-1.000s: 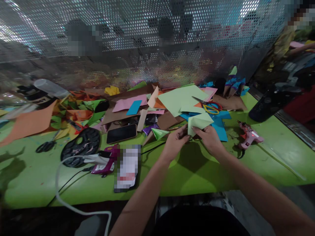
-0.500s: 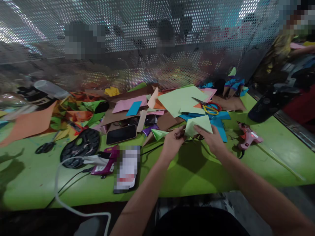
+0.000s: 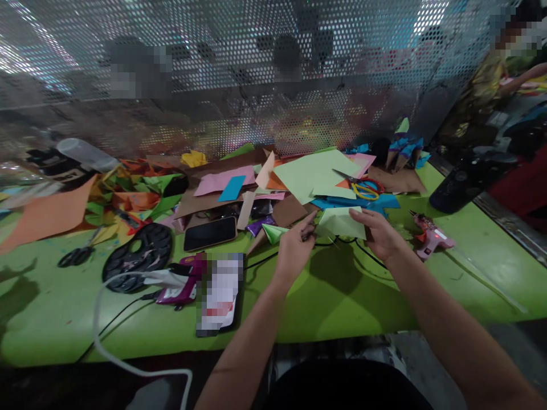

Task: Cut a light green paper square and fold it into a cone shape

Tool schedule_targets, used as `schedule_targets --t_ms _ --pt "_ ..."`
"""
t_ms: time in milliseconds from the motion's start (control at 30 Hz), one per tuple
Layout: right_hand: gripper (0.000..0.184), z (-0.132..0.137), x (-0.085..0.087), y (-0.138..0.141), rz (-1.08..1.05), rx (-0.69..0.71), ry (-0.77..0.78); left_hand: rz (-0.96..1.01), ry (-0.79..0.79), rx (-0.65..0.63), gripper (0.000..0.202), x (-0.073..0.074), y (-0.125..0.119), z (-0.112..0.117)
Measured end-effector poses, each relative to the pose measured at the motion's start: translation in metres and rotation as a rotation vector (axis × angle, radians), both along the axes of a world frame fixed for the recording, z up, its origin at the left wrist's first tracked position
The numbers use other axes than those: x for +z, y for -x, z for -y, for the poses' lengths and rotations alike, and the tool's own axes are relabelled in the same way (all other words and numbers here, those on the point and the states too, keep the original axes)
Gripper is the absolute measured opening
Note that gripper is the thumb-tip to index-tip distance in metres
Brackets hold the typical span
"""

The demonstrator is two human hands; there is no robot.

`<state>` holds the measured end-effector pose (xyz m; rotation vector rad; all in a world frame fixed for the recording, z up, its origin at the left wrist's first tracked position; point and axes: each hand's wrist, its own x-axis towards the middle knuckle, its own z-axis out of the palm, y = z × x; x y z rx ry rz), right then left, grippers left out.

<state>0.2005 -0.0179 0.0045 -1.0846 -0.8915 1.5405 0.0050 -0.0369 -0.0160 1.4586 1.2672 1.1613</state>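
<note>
Head view: small pale-green paper [image 3: 341, 223]

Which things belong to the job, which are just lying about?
Job: small pale-green paper piece, gripped by the right hand; possibly the large pale-green paper sheet, matching colour.

Probably lying about: black rectangular phone; dark cylindrical bottle; black-handled metal scissors.

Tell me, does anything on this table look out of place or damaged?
Beyond the pale green paper in the right hand, coloured sheets overlap messily at mismatched angles, with yellow-and-red-handled scissors lying on top. That clutter looks untidy, but no spill or obvious damage stands out.
</note>
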Motion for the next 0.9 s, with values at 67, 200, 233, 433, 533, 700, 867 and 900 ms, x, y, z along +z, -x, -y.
schedule_targets --t_ms 67,200,233,433,533,700,867,900 --pt "0.036 0.0 0.0 0.0 0.002 0.005 -0.003 -0.011 -0.004 -0.019 0.063 0.0 0.001 0.001" --pt "0.036 -0.001 -0.001 0.002 0.041 -0.051 -0.051 -0.019 0.003 -0.034 0.065 0.001 0.0 0.001" --pt "0.036 -0.002 -0.001 0.002 0.054 -0.073 -0.059 -0.023 0.005 -0.037 0.065 0.002 -0.001 0.001" --pt "0.041 -0.009 -0.008 -0.006 0.173 -0.157 -0.093 -0.044 0.056 -0.072 0.067 0.008 -0.002 0.003" --pt "0.041 -0.013 -0.008 -0.014 0.363 -0.287 -0.22 -0.117 0.017 -0.04 0.067 0.008 0.0 0.003" --pt "0.042 -0.001 0.007 -0.015 0.881 -0.356 -0.795 -0.35 -0.088 0.016 0.07 0.01 0.001 0.005" --pt "0.033 0.009 0.012 -0.005 1.145 -0.036 -0.948 -0.514 -0.167 -0.013 0.071 0.014 -0.001 0.008" --pt "0.029 0.009 0.011 -0.004 1.16 -0.026 -0.928 -0.522 -0.187 -0.028 0.069 0.015 -0.002 0.009"
